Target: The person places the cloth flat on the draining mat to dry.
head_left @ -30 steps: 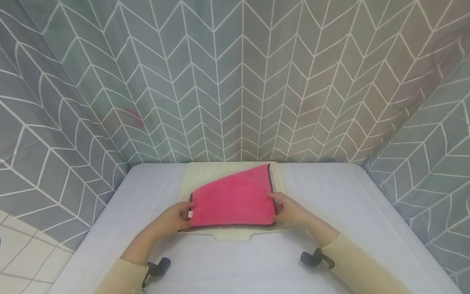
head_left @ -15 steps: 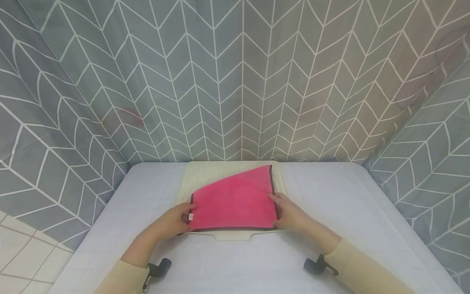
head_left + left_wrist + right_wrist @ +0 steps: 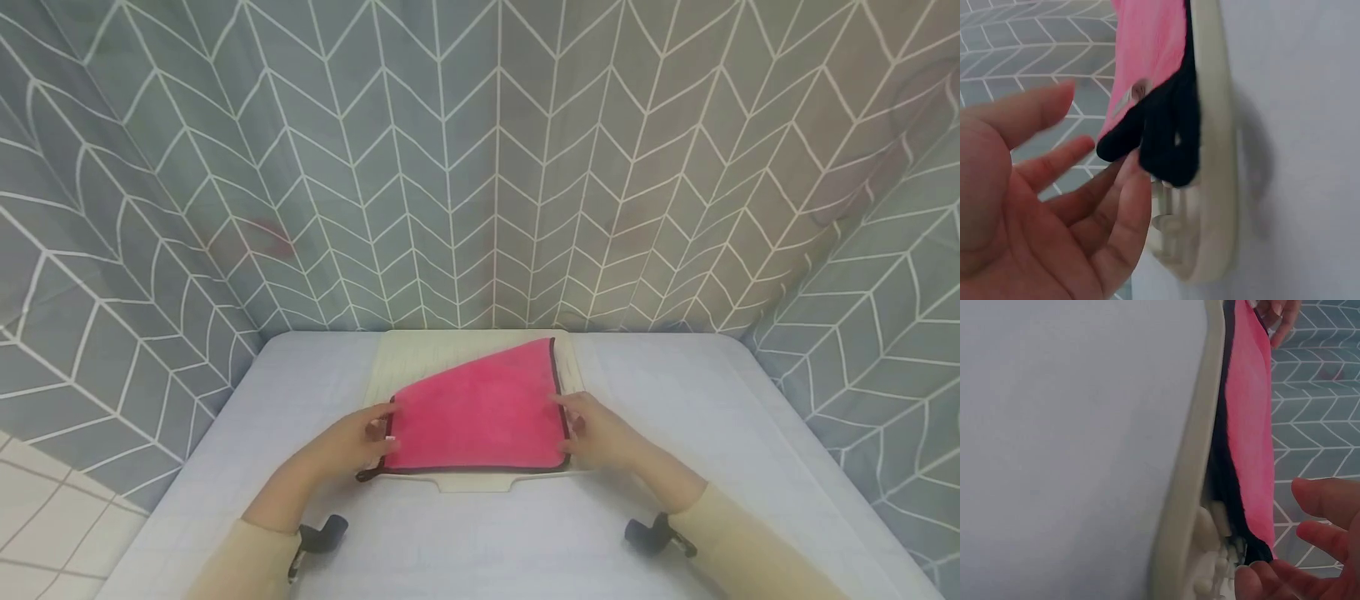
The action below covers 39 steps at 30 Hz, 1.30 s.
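A folded pink cloth point(image 3: 476, 408) with black edging lies over a cream ribbed washboard point(image 3: 474, 482). Its top edge slants, higher on the right. At the cloth's left side my left hand point(image 3: 345, 446) has its thumb apart from the other fingers. In the left wrist view those fingertips touch the black edging point(image 3: 1169, 140) from below, near a small white tag point(image 3: 1124, 103). My right hand point(image 3: 600, 433) is at the cloth's right edge. The right wrist view has its fingertips point(image 3: 1250, 581) right at the black corner, the thumb standing away from the cloth.
The washboard lies on a table with a white cover point(image 3: 480, 550). Grey curtains point(image 3: 480, 167) with white chevron lines hang behind and on both sides. White floor tiles point(image 3: 56, 517) show at lower left. A dark camera mount point(image 3: 652, 533) sits on the right wrist.
The cloth has come slightly toward me, its near edge now close to the washboard's front rim. The left fingers have loosened, and a black corner shows below them. The right hand has loosened too.
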Motion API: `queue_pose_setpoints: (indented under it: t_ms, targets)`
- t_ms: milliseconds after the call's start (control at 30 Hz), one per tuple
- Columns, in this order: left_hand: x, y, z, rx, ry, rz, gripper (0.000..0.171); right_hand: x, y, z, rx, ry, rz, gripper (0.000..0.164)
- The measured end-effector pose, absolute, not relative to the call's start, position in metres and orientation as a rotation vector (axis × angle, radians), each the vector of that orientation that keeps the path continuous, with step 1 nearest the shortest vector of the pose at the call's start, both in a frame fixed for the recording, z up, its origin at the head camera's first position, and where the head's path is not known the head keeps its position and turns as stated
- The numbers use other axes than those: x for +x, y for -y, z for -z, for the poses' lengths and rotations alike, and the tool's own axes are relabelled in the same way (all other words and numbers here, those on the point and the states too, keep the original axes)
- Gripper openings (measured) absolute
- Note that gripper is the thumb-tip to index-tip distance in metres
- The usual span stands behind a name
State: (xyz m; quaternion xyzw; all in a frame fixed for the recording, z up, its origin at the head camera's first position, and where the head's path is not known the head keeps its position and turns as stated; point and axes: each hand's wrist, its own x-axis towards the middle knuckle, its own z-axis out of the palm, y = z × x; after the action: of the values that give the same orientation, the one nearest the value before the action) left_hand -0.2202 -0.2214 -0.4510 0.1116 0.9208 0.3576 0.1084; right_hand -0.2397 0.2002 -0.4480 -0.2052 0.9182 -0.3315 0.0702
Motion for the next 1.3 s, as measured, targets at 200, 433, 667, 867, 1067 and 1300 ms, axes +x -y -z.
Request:
queue_pose_setpoints:
  t_ms: [200, 433, 667, 867, 1067, 1300]
  targets:
    - [-0.247, 0.224, 0.451, 0.274, -2.717, -1.151, 0.05, -0.266, -0.201, 0.437, -0.558, -2.761, 1.042, 0.054]
    - [-0.263, 0.219, 0.459, 0.291, -2.78, -1.162, 0.033, -0.296, -0.185, 0.443, -0.493, -2.712, 1.237, 0.037]
    - [-0.262, 0.215, 0.46, 0.367, -2.639, -1.305, 0.05, -0.309, -0.183, 0.454, -0.395, -2.7, 1.418, 0.031]
    - [-0.251, 0.215, 0.452, 0.351, -2.683, -1.274, 0.06, -0.306, -0.194, 0.449, -0.352, -2.629, 1.519, 0.041]
    - [-0.242, 0.22, 0.449, 0.352, -2.805, -1.221, 0.063, -0.299, -0.21, 0.445, -0.351, -2.576, 1.555, 0.05]
    - [-0.237, 0.224, 0.449, 0.199, -2.799, -1.087, 0.057, -0.294, -0.224, 0.446, -0.381, -2.441, 1.456, 0.049]
